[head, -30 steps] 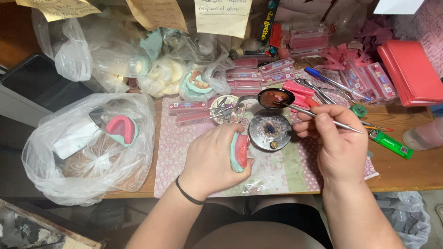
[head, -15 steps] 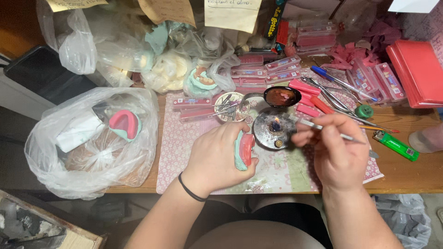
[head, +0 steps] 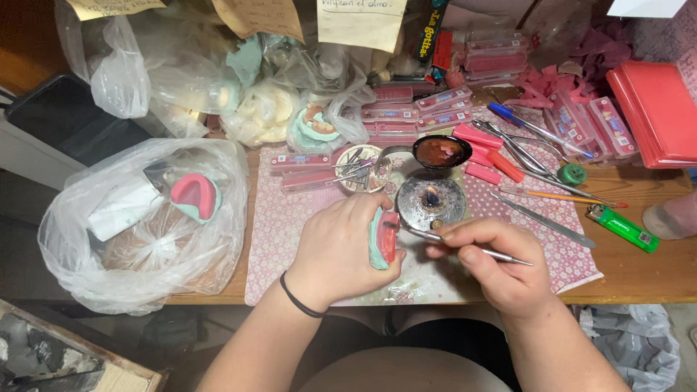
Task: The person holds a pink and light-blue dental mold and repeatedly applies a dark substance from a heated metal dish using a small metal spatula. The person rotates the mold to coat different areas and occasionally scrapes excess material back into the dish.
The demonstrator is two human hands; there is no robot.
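head view. left hand (head: 341, 243) curled palm-down, forearm rising from the lower edge, black band at the wrist; fingers closed around one dental cast with pink wax (head: 382, 237), held on edge just above the patterned mat (head: 279, 232). right hand (head: 501, 265) closed in a pen grip on one thin metal instrument (head: 454, 242), its tip touching the pink face of the cast. the cast sits between both hands, just in front of one small burner (head: 431, 197) with a lit flame. behind it: one dark bowl of melted wax (head: 441, 151), one round tin of small tools (head: 363, 168). on the wooden desk (head: 653, 272) to the right: one green lighter (head: 623, 227), one blue pen (head: 528, 125). left: one clear plastic bag (head: 138, 225) holding a second pink cast.
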